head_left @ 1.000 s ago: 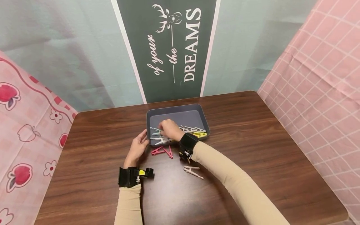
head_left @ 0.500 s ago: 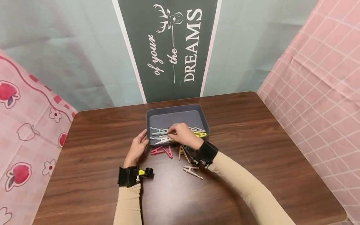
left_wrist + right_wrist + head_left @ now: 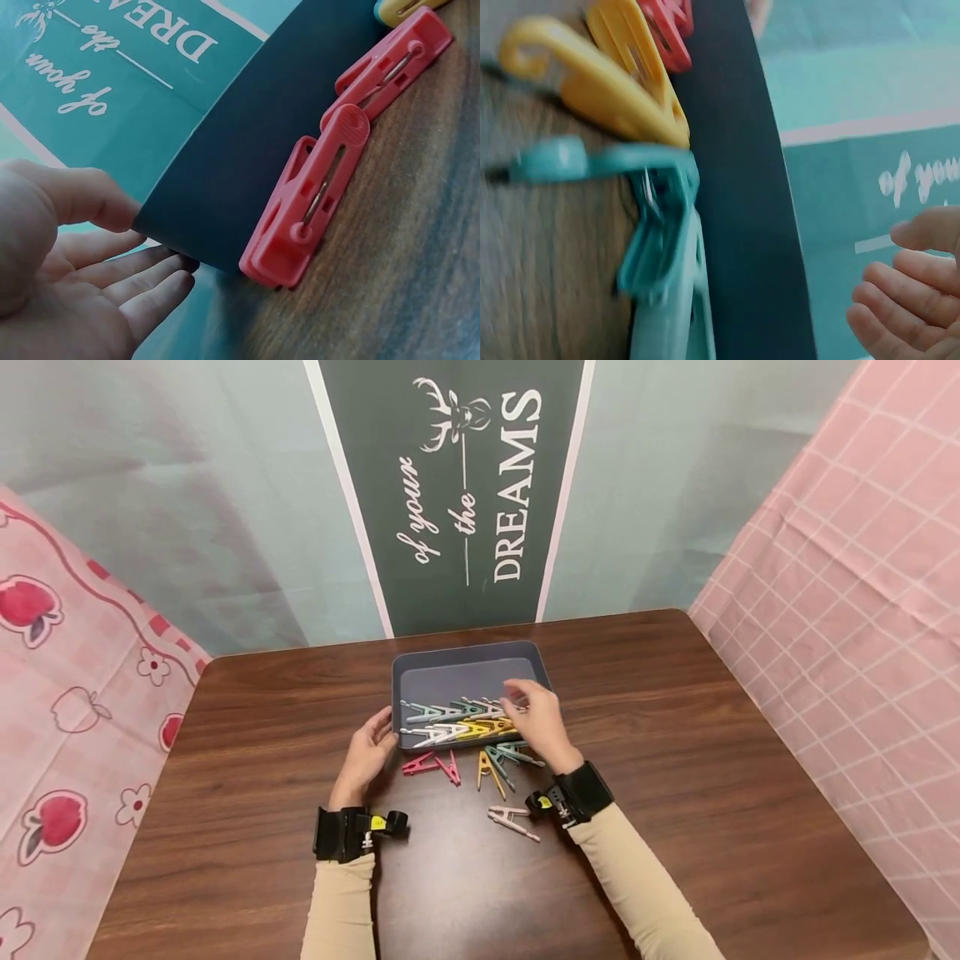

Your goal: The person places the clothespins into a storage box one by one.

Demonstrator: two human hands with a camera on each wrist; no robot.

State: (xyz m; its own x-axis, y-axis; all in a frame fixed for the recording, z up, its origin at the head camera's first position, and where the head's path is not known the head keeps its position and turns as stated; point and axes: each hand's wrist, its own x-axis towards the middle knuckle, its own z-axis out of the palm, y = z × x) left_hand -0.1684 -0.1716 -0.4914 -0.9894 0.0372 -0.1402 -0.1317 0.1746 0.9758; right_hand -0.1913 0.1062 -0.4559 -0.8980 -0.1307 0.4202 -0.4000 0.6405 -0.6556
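My left hand (image 3: pixel 365 753) touches the near left corner of a dark grey tray (image 3: pixel 465 653). In the left wrist view its thumb and straight fingers (image 3: pixel 157 296) meet the tray's outer corner. My right hand (image 3: pixel 542 718) is over the tray's right part, fingers loosely bent and apart from the thumb; nothing shows between them. Inside the tray, clothespins lie in two rows: pale blue, green and whitish ones behind, white clothespins (image 3: pixel 438 732) and yellow clothespins (image 3: pixel 480 727) in front. The right hand hides the right end of both rows.
Outside the tray's near wall lie red clothespins (image 3: pixel 431 765), a yellow-orange clothespin (image 3: pixel 491 773) and green clothespins (image 3: pixel 510 755). A pale pink clothespin (image 3: pixel 513 821) is closer to me on the brown wooden table (image 3: pixel 247 793). Curtains hang behind and at both sides.
My right hand has moved right across the tray, from the left end of the back row, uncovering the green and yellow clothespins. The left hand stays at the corner.
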